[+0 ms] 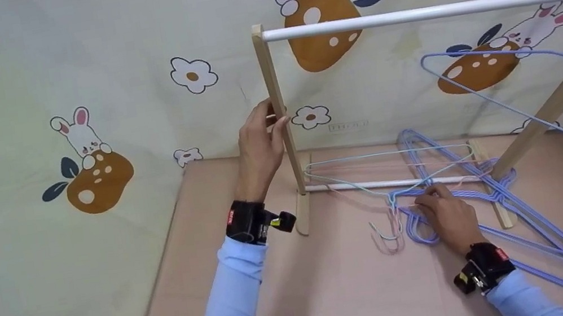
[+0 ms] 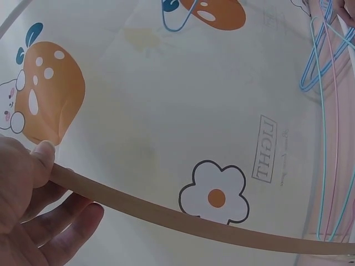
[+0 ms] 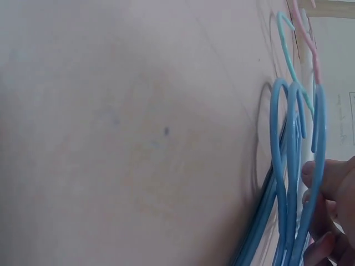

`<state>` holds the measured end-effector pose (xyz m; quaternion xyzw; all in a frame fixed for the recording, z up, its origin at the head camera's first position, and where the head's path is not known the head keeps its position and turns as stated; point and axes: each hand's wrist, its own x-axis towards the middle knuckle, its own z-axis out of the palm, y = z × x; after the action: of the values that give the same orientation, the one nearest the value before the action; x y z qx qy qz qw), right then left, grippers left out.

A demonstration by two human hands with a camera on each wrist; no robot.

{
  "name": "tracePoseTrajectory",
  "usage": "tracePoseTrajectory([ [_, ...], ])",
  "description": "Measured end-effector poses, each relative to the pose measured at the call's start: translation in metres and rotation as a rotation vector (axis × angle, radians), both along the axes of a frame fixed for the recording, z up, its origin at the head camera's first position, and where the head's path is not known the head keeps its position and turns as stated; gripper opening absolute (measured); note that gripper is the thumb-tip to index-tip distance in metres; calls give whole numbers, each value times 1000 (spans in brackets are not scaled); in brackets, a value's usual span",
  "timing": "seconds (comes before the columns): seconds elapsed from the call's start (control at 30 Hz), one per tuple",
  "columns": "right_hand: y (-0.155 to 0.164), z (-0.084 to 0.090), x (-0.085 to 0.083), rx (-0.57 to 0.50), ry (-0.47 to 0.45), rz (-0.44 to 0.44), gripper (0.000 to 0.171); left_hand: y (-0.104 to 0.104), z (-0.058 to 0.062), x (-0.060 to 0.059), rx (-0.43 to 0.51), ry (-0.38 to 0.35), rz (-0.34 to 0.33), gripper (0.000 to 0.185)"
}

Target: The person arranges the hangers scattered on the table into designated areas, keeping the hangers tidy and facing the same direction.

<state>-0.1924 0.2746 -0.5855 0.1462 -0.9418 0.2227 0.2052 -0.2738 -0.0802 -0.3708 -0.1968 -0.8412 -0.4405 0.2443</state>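
My left hand [image 1: 261, 147] grips the left wooden post [image 1: 267, 69] of a clothes rack, thumb on one side and fingers on the other; in the left wrist view the post [image 2: 166, 219] runs off to the right. Down at the table, my right hand [image 1: 451, 215] pinches a blue hanger near its hook, among a bundle of blue hangers [image 3: 280, 138]. Left of that hand lie the hooks of a mint hanger [image 1: 391, 199] and a pink hanger [image 1: 391, 251], their bodies stretching back over the rack's lower white bar [image 1: 366, 185].
A white top rail [image 1: 406, 16] spans the rack to a right wooden post [image 1: 553, 107]. One blue hanger [image 1: 503, 50] is up at the rack's right side. Behind stands a wall covering [image 1: 99, 57] with rabbits and flowers. The table [image 1: 339, 297] is pinkish.
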Motion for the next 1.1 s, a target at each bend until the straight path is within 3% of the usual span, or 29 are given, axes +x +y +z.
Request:
tracePoseTrajectory([
  [0.57,0,14,-2,-104,5,52,12,-1,0,1,18,-4,-11,36],
  [1.1,-2,26,-6,-146,106,92,15,-1,1,2,40,-33,-19,36],
])
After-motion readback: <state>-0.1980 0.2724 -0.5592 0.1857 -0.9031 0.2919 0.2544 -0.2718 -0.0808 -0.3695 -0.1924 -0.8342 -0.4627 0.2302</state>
